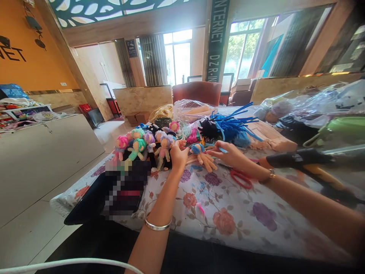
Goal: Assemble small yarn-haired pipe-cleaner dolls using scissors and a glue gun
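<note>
A small doll [204, 159] with a peach body and blue hair is tilted over the flowered tablecloth. My left hand [179, 154] is closed at the doll's head, its fingertips partly hidden. On the other side, my right hand [228, 154] pinches a light blue strand [222, 150] close to the doll; whether strand and hair are joined is unclear. Red-handled scissors [241, 179] lie below my right wrist. Several finished-looking dolls with coloured hair, including a lilac-haired doll [164, 146], are crowded left of my left hand.
Blue stems [236, 121] fan out behind my hands, beside peach bundles [273, 137]. A black tray [88, 201] sits at the left table edge. A black and orange tool [299, 158], perhaps a glue gun, is at right near a green bag [339, 131]. Clear plastic wrap [188, 108] lies behind.
</note>
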A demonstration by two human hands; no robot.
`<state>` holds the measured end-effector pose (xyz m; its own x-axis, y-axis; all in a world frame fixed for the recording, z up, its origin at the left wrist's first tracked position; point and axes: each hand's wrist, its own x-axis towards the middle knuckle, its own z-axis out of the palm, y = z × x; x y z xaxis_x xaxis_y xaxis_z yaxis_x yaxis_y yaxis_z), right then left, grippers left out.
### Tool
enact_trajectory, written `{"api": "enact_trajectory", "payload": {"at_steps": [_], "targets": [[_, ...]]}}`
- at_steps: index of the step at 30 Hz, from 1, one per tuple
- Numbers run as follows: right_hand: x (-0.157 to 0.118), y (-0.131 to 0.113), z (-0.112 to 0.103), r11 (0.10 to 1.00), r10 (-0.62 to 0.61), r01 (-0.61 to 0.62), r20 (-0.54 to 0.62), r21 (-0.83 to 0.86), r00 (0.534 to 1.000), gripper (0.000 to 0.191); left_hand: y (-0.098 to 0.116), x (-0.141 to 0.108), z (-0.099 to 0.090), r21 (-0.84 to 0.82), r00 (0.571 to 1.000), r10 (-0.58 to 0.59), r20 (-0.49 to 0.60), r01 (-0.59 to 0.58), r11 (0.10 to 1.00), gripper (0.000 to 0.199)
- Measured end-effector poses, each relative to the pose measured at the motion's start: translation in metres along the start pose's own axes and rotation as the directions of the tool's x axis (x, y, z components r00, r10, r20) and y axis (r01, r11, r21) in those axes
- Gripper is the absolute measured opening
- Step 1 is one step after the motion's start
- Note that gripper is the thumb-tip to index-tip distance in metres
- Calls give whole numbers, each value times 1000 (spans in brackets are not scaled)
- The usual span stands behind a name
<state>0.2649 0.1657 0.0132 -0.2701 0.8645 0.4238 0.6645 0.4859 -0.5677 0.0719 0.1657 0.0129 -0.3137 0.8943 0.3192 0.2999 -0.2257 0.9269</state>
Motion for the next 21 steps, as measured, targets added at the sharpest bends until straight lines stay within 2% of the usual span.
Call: {"api": "enact_trajectory", "payload": {"at_steps": [3, 6, 11, 16, 19, 21], "targets": [[2, -13, 15, 984, 93, -78, 90, -163, 992, 30, -1, 0, 3, -31, 999, -11, 31, 12, 999, 17], [6, -19, 30, 955, 127, -97, 91, -279, 988, 30, -3, 1, 6, -84, 999, -10, 36, 13, 996, 8], [13, -20, 47, 929, 159, -123, 75, -349, 984, 32, -8, 3, 7, -102, 999, 52, -11, -53, 993, 22], [12, -22, 52, 941, 154, -145, 7, -306, 988, 30, -10, 2, 5, -113, 996, 72, -57, -78, 990, 24], [9, -22, 50, 982, 88, -97, -61, -165, 994, 21, -8, 1, 4, -180, 998, 22, -65, -34, 983, 14], [5, -21, 45, 996, 41, -50, -130, -71, 991, 21, -6, 1, 3, -188, 994, 9, -108, -29, 982, 12]]}}
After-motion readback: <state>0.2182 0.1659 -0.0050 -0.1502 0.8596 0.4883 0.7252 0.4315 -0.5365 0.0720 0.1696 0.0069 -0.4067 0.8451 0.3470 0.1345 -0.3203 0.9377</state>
